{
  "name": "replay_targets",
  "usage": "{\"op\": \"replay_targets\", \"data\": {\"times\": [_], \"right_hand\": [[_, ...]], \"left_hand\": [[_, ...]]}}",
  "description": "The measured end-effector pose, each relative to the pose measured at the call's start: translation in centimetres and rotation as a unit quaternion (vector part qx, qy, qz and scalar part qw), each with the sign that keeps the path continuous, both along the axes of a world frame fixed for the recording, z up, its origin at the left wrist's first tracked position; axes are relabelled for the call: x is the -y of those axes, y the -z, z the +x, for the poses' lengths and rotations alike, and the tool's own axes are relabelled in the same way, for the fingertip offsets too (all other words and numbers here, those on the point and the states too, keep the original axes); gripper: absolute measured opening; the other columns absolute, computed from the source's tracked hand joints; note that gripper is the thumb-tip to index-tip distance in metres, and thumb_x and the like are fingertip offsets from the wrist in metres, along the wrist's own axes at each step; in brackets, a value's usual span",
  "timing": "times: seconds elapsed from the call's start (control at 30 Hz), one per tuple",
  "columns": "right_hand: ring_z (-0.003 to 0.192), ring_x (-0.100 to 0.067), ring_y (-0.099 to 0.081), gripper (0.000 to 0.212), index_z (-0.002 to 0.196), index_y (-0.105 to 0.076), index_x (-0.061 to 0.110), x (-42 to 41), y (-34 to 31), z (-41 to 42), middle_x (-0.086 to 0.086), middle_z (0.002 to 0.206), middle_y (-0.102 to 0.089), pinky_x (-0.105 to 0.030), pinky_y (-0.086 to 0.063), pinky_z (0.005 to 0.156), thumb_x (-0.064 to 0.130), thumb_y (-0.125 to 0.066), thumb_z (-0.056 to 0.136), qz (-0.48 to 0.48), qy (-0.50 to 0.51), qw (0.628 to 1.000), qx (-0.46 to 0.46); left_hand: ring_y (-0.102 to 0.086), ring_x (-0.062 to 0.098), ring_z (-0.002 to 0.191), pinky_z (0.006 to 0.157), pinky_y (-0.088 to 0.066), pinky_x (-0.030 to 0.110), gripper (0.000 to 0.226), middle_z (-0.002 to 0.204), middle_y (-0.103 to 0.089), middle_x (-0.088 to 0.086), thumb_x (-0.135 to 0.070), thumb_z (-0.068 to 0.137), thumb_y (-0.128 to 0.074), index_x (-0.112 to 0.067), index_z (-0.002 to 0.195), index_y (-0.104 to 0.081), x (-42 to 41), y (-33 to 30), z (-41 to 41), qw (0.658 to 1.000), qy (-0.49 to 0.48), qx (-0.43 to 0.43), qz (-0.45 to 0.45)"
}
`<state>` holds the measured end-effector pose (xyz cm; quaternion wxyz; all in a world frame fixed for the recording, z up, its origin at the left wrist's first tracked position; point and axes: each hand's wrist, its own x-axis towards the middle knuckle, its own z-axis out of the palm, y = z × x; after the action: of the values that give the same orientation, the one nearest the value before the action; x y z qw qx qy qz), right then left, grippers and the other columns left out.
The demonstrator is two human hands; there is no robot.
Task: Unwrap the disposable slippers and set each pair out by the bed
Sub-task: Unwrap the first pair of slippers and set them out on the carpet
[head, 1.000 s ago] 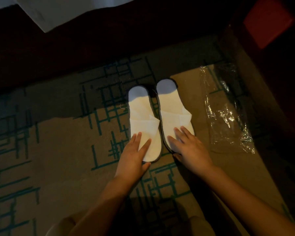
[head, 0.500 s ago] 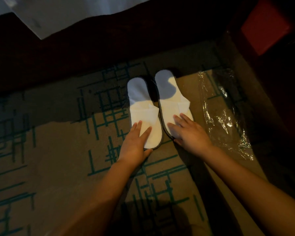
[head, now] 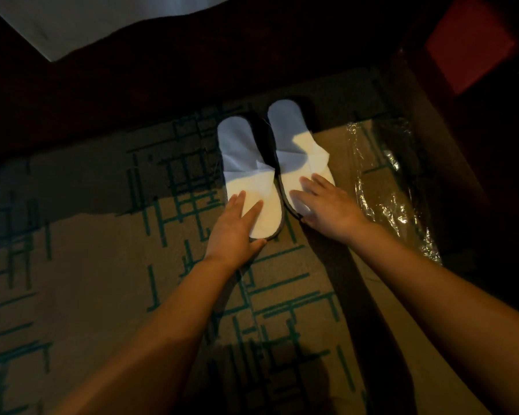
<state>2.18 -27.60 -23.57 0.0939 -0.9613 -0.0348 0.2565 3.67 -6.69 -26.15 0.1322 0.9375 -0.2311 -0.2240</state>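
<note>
Two white disposable slippers lie side by side on the patterned carpet, heels toward the bed. My left hand (head: 237, 227) rests with straight fingers on the toe end of the left slipper (head: 243, 163). On the toe end of the right slipper (head: 294, 145) my right hand (head: 327, 208) presses flat. An empty clear plastic wrapper (head: 384, 187) lies on the carpet just right of the pair.
The dark bed base (head: 162, 85) runs across the top with a white sheet (head: 87, 19) hanging over it. A dark piece of furniture with a red panel (head: 468, 46) stands at the right. Beige carpet with teal lines (head: 87, 280) spreads to the left and below.
Both hands have slid the slippers further toward the bed base, into its shadow. The wrapper has stayed where it was.
</note>
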Motion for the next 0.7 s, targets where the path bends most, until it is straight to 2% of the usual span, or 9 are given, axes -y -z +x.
{"op": "replay_targets", "data": {"times": [0.7], "right_hand": [[0.147, -0.025, 0.0, 0.063, 0.145, -0.024, 0.028, 0.7, -0.2, 0.7, -0.002, 0.159, -0.01, -0.046, -0.016, 0.118, 0.029, -0.054, 0.089, -0.004, -0.013, 1.0, 0.002]], "left_hand": [[0.002, 0.025, 0.146, 0.119, -0.013, 0.039, 0.08, 0.158, 0.001, 0.009, -0.044, 0.083, -0.057, -0.026, 0.146, -0.013, -0.1, -0.5, 1.8, 1.0, 0.02, 0.007, 0.008]]}}
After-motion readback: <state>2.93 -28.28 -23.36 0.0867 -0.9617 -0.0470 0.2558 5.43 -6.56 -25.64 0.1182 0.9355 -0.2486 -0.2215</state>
